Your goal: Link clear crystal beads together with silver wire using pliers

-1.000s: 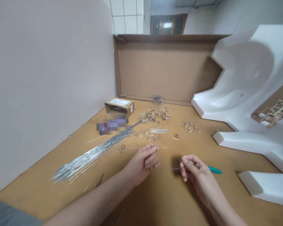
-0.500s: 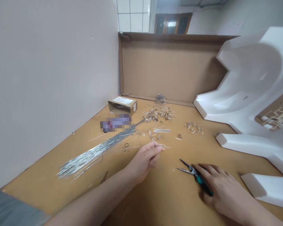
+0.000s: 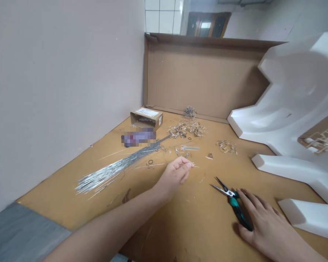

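Observation:
My left hand [image 3: 177, 172] hovers over the cardboard surface [image 3: 191, 222] with thumb and fingers pinched together on a short thin wire piece. My right hand [image 3: 265, 222] rests flat at the lower right, fingers stretched over the teal handles of the needle-nose pliers [image 3: 231, 201], which lie on the surface with their jaws apart, pointing up-left. A bundle of long silver wires [image 3: 117, 169] lies to the left of my left hand. Small metal rings and bent wire pieces [image 3: 187, 130] are scattered beyond it.
A small cardboard box [image 3: 147, 117] sits near the left wall. An upright cardboard panel [image 3: 205, 78] closes the back. White foam packing blocks [image 3: 289, 109] fill the right side, with another foam block [image 3: 308, 218] near my right hand.
My right hand lowered the pliers onto the surface and now lies over their handles. My left hand stayed pinched and moved slightly away from me. The view shifted to the left.

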{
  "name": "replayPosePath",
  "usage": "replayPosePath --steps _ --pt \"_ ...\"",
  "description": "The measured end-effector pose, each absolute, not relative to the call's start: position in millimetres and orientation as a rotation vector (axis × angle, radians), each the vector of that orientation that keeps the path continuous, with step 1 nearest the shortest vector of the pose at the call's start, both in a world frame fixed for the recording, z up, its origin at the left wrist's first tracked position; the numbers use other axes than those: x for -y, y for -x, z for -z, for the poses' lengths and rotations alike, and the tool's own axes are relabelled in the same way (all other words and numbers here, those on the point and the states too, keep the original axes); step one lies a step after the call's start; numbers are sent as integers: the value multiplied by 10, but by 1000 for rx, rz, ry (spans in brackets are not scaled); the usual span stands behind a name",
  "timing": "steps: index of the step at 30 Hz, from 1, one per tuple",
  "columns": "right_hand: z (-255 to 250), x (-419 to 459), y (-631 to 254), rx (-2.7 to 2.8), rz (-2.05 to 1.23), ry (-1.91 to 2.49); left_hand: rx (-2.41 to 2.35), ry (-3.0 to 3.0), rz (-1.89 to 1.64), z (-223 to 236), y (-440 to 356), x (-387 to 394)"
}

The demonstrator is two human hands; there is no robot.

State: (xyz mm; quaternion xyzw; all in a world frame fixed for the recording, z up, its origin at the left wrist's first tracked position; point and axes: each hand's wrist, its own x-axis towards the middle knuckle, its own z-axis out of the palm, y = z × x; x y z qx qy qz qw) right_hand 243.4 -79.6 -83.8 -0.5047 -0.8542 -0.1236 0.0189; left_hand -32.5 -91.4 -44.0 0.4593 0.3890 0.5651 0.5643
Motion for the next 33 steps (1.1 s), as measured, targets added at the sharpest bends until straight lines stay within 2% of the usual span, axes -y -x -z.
replayPosePath --steps 7,9,11,13,16,18,21,23,27,29,33 --pt "609 729 -2285 2643 271 1842 -967 -1144 -1336 482 303 878" --pt "566 665 -2274 2540 140 1920 -985 -1166 -1357 469 303 877" --pt "531 617 -2279 2365 -188 1937 -989 -1168 -1391 451 305 882" --pt "492 614 -2264 2067 -715 1818 -997 -1150 -1422 436 308 890" --pt "409 700 -2134 1412 -1459 1294 -997 -1106 -1447 439 309 890" --pt "345 767 -1974 1118 -1730 989 -943 -1048 -1456 464 314 871" --pt "283 778 -1699 1154 -1900 877 -806 -889 -1459 503 341 815" --pt "293 714 -1550 1402 -1764 1002 -730 -786 -1454 512 375 776" --pt "415 576 -1402 1985 -809 1494 -695 -725 -1462 515 440 723" --pt "481 579 -1387 2119 -449 1642 -746 -783 -1486 529 446 717" --pt "547 697 -1397 2240 -169 1596 -922 -960 -1537 543 398 754"
